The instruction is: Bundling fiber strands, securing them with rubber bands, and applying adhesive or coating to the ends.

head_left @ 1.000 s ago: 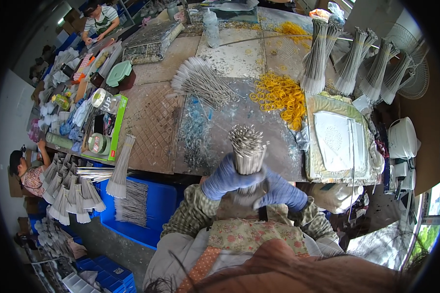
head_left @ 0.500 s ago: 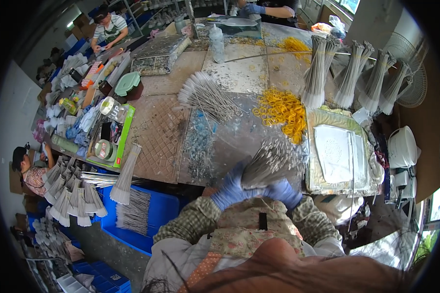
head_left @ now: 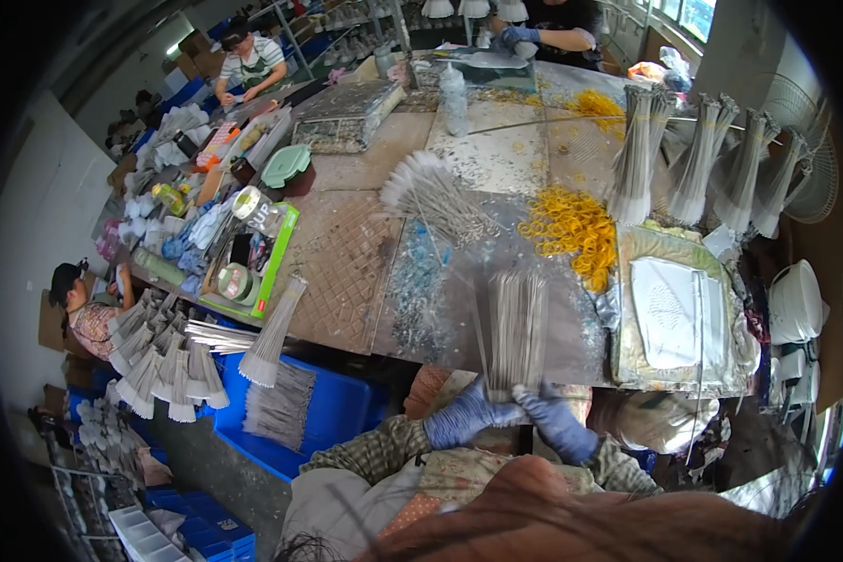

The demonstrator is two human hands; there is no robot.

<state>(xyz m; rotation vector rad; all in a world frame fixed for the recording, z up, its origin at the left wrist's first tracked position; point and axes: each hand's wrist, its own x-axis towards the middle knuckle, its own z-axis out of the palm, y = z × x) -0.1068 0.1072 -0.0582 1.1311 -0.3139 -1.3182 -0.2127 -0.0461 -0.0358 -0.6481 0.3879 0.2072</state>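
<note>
At the near edge of the table, a bundle of thin grey rods (head_left: 517, 328) stands roughly upright between my gloved hands. My left hand (head_left: 464, 417), in a blue glove, grips the lower left of the bundle. From the other side, my right hand (head_left: 560, 426), gloved alike, has its fingers closed at the lower right. One or two rods stick out a little at the bundle's left. Just beyond lies a loose, fanned pile of white-tipped grey rods (head_left: 436, 197). To its right sits a heap of yellow rubber bands (head_left: 576, 234).
Tied rod bundles (head_left: 693, 164) stand at the back right, behind a board with a white sheet (head_left: 670, 309). A clear bottle (head_left: 453, 98) stands at the back. Left are a green-edged box (head_left: 276, 262) and a blue bin (head_left: 347, 407). Several people work around.
The rod bundle has gone from tilted, with its ends toward me, to upright and lengthwise. Both hands have moved down to its lower end. The whole view has shifted slightly.
</note>
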